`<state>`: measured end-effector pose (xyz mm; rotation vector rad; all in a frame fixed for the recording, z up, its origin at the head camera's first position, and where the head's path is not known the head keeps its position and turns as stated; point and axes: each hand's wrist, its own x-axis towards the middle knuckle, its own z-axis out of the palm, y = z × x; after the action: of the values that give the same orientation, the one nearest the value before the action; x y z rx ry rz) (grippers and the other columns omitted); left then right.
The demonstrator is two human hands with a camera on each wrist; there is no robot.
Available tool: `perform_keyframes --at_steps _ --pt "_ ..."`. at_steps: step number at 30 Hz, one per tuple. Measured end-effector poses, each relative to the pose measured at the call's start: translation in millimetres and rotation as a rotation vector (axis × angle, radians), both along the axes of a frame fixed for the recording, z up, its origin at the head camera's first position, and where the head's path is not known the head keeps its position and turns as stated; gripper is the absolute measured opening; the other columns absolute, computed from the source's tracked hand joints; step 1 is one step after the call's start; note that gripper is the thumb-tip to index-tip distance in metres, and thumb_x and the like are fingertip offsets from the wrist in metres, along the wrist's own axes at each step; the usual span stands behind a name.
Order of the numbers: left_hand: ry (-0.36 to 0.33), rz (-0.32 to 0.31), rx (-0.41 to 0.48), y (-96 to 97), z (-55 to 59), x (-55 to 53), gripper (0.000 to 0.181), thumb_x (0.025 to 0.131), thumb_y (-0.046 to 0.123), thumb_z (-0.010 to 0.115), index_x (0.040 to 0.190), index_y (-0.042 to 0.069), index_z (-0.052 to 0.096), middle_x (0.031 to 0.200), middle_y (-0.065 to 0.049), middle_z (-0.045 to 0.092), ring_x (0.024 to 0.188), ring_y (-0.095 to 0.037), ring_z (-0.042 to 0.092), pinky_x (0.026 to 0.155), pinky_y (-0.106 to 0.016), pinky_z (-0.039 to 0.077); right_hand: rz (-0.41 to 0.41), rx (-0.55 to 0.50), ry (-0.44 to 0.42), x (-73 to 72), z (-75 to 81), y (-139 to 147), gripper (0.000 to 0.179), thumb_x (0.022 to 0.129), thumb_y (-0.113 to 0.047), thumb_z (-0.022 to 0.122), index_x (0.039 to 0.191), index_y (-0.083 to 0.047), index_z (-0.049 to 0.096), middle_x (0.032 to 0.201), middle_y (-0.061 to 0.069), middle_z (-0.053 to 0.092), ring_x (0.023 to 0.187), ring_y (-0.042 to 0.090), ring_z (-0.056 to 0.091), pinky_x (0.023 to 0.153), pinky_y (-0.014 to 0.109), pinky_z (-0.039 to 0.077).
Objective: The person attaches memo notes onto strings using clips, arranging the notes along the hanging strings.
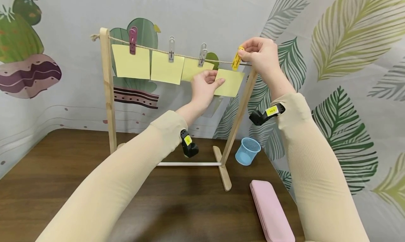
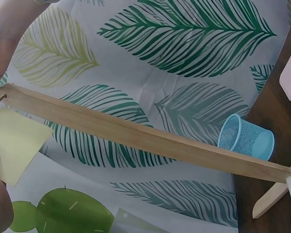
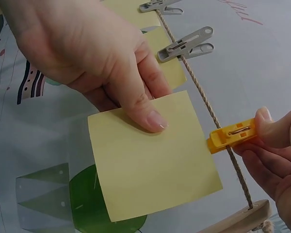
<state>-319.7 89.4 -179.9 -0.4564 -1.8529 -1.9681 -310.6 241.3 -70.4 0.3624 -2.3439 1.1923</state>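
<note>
My left hand (image 1: 204,87) pinches a yellow sticky note (image 1: 229,83) between thumb and fingers, just below the twine line (image 1: 226,62). With thumb and fingers my right hand (image 1: 261,55) holds a yellow clothespin (image 3: 232,136) by its handle end. In the right wrist view the clothespin lies across the twine, its tip close to the edge of the note; whether it touches the paper I cannot tell. Three more notes hang on the line, the leftmost under a dark pink clothespin (image 1: 133,40), the others under grey clothespins (image 1: 171,49).
The twine runs between two wooden posts (image 1: 240,112) of a stand, joined low down by a white rod (image 1: 190,164). Right of the stand, a blue mesh cup (image 1: 248,151) and a pink case (image 1: 272,211) rest on the brown table (image 1: 177,203). Patterned cloth hangs behind.
</note>
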Motion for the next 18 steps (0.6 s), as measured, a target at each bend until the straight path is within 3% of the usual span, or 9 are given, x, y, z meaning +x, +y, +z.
perform_keyframes --at_steps 10,18 --pt "-0.006 -0.014 0.016 0.0 4.2 -0.7 0.033 0.086 0.011 0.075 0.114 -0.004 0.066 0.113 -0.018 0.07 0.105 -0.022 0.066 0.086 -0.022 0.053 -0.003 0.06 -0.032 4.3 0.3 1.4 0.002 0.091 -0.018 0.07 0.089 -0.016 0.07 0.074 -0.014 0.065 0.077 0.004 0.062 0.075 0.022 0.048" --pt "-0.014 -0.031 0.027 -0.1 6.1 0.5 0.033 0.087 0.011 0.074 0.115 -0.004 0.066 0.114 -0.017 0.07 0.105 -0.022 0.066 0.087 -0.022 0.053 -0.006 0.122 -0.058 5.0 0.7 0.0 0.02 0.092 -0.02 0.069 0.106 -0.007 0.068 0.082 -0.012 0.067 0.081 0.004 0.062 0.078 0.021 0.049"
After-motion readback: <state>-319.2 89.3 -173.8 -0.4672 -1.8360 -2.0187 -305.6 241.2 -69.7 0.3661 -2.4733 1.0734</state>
